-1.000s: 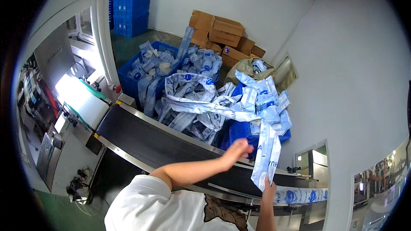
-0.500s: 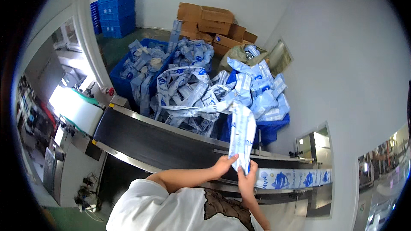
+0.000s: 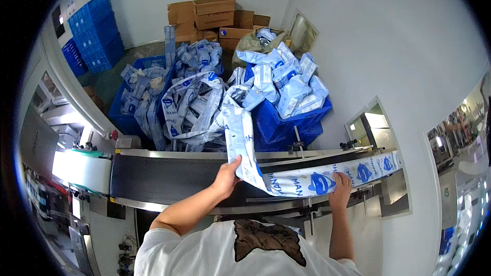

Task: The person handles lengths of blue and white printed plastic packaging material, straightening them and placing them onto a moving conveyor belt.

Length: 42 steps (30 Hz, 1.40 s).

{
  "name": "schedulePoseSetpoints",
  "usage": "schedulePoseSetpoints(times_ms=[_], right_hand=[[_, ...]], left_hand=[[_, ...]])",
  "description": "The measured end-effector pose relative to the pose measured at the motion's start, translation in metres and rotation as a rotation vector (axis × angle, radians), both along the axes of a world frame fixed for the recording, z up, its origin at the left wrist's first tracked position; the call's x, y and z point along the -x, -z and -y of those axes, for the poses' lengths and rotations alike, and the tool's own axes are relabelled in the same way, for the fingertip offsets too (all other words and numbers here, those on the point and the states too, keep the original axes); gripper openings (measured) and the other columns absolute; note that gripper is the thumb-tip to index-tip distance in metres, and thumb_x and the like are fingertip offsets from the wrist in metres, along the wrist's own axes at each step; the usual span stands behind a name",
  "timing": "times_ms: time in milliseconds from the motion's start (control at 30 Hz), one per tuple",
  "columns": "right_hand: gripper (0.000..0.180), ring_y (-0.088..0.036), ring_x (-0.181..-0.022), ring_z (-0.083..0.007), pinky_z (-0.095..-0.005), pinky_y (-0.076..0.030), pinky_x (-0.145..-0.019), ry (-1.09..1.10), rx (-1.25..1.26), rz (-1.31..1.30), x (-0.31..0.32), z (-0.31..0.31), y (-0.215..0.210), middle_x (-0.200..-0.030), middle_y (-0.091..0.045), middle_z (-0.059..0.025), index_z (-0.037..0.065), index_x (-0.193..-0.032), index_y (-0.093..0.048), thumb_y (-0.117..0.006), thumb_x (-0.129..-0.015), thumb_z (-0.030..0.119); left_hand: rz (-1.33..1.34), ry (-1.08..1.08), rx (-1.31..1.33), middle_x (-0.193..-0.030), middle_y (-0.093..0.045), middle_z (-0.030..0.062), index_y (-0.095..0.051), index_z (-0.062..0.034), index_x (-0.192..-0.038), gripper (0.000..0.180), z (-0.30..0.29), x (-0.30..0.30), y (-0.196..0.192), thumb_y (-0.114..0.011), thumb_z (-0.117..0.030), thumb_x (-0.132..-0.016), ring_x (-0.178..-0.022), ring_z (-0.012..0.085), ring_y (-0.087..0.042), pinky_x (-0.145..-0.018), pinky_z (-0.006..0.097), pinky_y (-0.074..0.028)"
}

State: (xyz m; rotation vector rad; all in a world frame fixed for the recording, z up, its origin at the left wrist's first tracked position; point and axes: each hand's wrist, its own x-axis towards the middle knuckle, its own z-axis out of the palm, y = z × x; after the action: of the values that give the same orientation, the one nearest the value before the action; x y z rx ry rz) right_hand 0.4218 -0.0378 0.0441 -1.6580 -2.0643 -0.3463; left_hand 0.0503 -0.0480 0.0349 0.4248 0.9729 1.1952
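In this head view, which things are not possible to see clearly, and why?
1. Right hand: its palm lies against the printed film strip, so its grip cannot be judged.
2. Left hand: the fingertips are behind the strip's edge.
3. Blue crate: the inside is buried under pouches.
4. Conveyor belt: the near edge is hidden by the person's shoulders.

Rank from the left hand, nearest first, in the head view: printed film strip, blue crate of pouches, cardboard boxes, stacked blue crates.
From the left hand:
1. Printed film strip: in its fingers, running right along the belt.
2. Blue crate of pouches: just beyond the belt, up and right.
3. Cardboard boxes and stacked blue crates: both by the back wall, boxes centre, crates left; too close to call.
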Motion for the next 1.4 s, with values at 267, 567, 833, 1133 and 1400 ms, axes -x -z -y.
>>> schedulePoseSetpoints(times_ms=[267,567,833,1133,1400], right_hand=[[0.021,-0.051,-0.085,-0.0304,-0.0403,-0.043,-0.071,0.01,0.109,0.022,0.034,-0.004,0.025,-0.082,-0.055,-0.0091,0.005,-0.078,-0.059,-0.063,-0.059,0.011],[0.027,-0.055,-0.078,-0.0348,-0.0401,-0.043,-0.067,0.152,0.22,-0.42,0.085,0.002,0.01,-0.079,-0.058,-0.0154,0.0,-0.076,-0.06,-0.06,-0.076,0.028],[0.021,-0.056,-0.077,-0.0312,-0.0391,-0.045,-0.066,0.015,0.191,-0.509,0.12,0.028,-0.005,-0.078,-0.058,-0.0123,0.003,-0.08,-0.059,-0.064,-0.066,0.018],[0.037,-0.047,-0.094,-0.0238,-0.0406,-0.036,-0.078,-0.384,0.018,-0.188,0.121,0.052,-0.029,-0.098,-0.051,-0.0067,0.011,-0.101,-0.054,-0.064,-0.07,0.028],[0.058,-0.043,-0.109,-0.0283,-0.0404,-0.034,-0.091,0.003,-0.022,-0.048,-0.009,0.014,-0.008,-0.113,-0.049,-0.0096,0.01,-0.111,-0.051,-0.061,-0.056,0.001]], left_hand=[[0.048,-0.278,-0.158,-0.102,-0.058,0.0068,-0.052,-0.0069,-0.102,0.042,-0.034,0.022,-0.053,-0.042,-0.046,-0.089,-0.083,0.0137,-0.054,-0.069,0.028,-0.04],[0.077,0.286,-0.289,-0.121,-0.048,0.0092,-0.042,-0.0045,-0.119,0.052,-0.023,-0.06,-0.011,-0.041,-0.046,-0.089,-0.114,0.0179,-0.045,-0.094,0.033,-0.035],[0.102,0.213,-0.228,-0.108,-0.051,0.0065,-0.043,-0.0039,-0.114,0.032,-0.015,-0.113,0.025,-0.048,-0.024,-0.091,-0.101,0.0175,-0.049,-0.089,0.034,-0.039],[-0.048,0.083,-0.158,-0.097,-0.054,0.0053,-0.047,-0.0041,-0.106,0.024,-0.011,-0.063,0.019,-0.049,-0.02,-0.088,-0.092,0.0178,-0.054,-0.08,0.033,-0.045],[-0.159,0.042,-0.126,-0.094,-0.055,0.0043,-0.047,-0.0046,-0.104,0.021,0.0,-0.022,-0.007,-0.046,-0.019,-0.089,-0.086,0.0167,-0.055,-0.076,0.032,-0.045]])
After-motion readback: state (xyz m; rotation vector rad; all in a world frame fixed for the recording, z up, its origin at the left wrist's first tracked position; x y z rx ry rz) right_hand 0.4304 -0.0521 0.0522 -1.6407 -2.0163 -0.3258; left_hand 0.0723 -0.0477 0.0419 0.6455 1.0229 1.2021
